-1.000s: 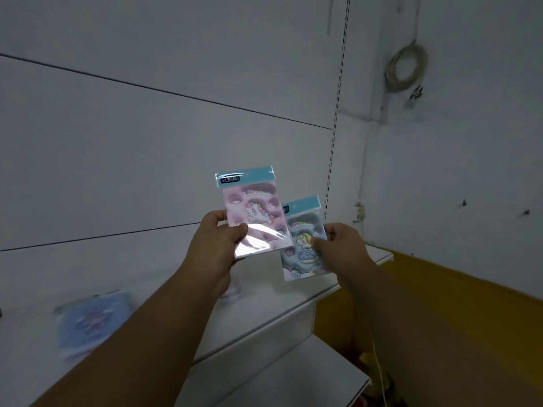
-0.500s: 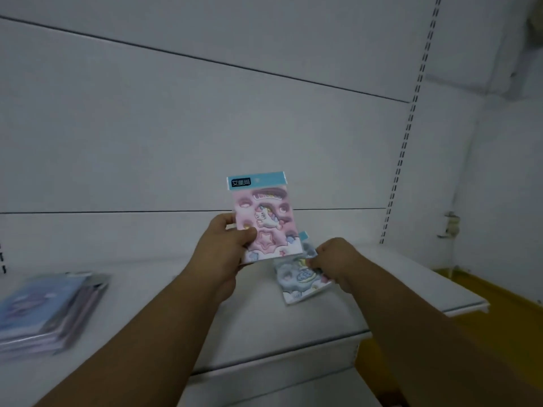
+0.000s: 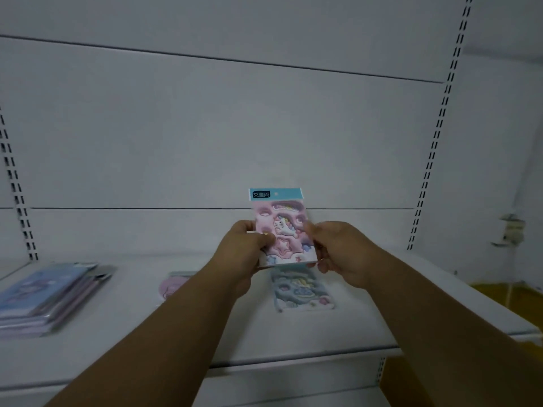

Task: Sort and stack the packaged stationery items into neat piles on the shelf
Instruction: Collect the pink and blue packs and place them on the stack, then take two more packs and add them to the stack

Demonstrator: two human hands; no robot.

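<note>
Pink unicorn packet (image 3: 281, 227) with teal header, upright, pinched between left hand (image 3: 245, 254) and right hand (image 3: 338, 251) grips

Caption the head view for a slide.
Both hands hold a pink unicorn packet upright above a blue packet lying on the white shelf.

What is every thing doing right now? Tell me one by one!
Pink unicorn pack: upright, held in both hands above the shelf.
Left hand: gripping the pack's left edge.
Right hand: gripping its right edge.
Blue pack: lying flat on the shelf.
Pink item: lying flat, partly hidden.
Pile of packs: stacked, slightly uneven.
</note>
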